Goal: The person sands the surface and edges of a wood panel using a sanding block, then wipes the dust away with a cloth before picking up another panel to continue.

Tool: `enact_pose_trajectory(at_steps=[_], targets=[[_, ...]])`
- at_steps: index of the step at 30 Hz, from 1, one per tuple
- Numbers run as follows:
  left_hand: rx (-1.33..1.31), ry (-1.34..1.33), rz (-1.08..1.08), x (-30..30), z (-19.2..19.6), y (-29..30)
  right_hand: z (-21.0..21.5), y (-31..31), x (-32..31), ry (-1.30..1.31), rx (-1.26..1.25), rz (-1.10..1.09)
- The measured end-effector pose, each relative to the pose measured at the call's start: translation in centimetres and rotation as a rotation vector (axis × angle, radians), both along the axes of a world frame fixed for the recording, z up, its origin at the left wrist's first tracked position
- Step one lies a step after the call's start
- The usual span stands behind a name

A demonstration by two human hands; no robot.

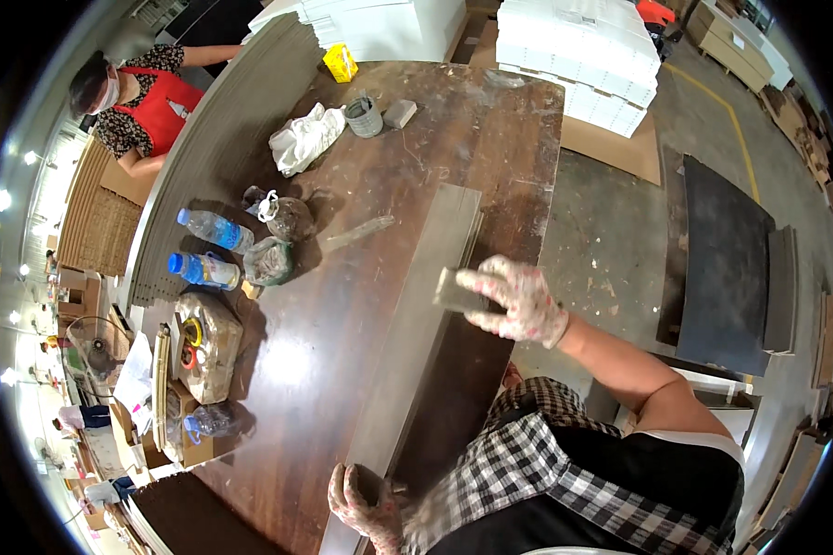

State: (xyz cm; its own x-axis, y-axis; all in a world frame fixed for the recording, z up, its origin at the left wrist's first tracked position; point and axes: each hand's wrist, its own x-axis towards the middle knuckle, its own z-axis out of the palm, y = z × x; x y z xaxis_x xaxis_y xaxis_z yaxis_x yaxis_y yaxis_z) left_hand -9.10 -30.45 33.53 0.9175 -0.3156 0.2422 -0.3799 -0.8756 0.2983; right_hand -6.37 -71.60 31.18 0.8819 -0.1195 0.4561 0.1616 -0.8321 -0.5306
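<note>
A long, narrow grey board (407, 319) lies lengthwise on the brown table, with more board edges showing beneath its right side. My right hand (518, 301), in a patterned glove, grips a small grey sanding block (458, 290) over the board's right edge. I cannot tell whether the block touches the surface. Near the board's close end is my left hand (366, 509), gloved alike. Its fingers curl around a dark patch, which may be a small block or shadow.
On the brown table (315, 370) are bottles (215, 229), plastic bags (268, 261), a white cloth (307, 139), a grey tin (364, 117), another block (401, 114) and a yellow box (340, 63). Stacked panels (222, 139) line the left; a person in a red apron (162, 106) stands beyond.
</note>
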Motion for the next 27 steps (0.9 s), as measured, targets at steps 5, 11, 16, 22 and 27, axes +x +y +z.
enact_pose_trajectory(at_steps=[5, 11, 16, 22, 27], targets=[[-0.011, -0.015, -0.006, 0.0, 0.1, -0.3, 1.0, -8.8, 4.2, 0.017, -0.064, -0.287], [-0.014, -0.025, -0.036, 0.1, 0.7, -0.4, -0.6, 2.8, 0.6, -0.149, 0.054, -0.01], [-0.005, -0.049, 0.019, 0.3, 0.3, -0.5, 0.2, 6.9, 0.3, -0.272, 0.086, 0.213], [0.008, -0.052, 0.045, 0.2, 0.4, -0.4, 0.2, 10.6, -0.9, -0.132, -0.01, 0.185], [0.137, -0.135, 0.075, -1.6, 2.1, 5.5, 0.9, 18.0, -2.2, -0.287, 0.007, 0.462]])
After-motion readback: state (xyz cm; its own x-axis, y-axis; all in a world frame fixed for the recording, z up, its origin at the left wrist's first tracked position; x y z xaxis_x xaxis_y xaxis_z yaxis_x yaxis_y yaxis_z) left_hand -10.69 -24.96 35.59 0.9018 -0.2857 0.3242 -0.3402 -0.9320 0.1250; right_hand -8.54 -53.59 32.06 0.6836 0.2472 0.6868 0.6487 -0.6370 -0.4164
